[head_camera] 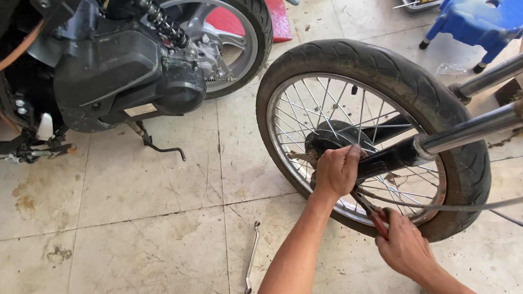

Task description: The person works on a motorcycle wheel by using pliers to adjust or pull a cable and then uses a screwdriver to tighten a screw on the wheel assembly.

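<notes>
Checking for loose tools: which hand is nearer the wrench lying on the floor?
Left. The left hand grips the wheel hub, up-right of the wrench; the right hand, holding pliers, is farther right.

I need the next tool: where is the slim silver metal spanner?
The slim silver metal spanner lies on the tiled floor, lower centre, just left of the left forearm, below the spoked wheel.

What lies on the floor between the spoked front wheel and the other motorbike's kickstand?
In the head view, only stained floor tiles lie between the spoked wheel and the kickstand. The wrench lies nearer the camera, outside that stretch.
</notes>
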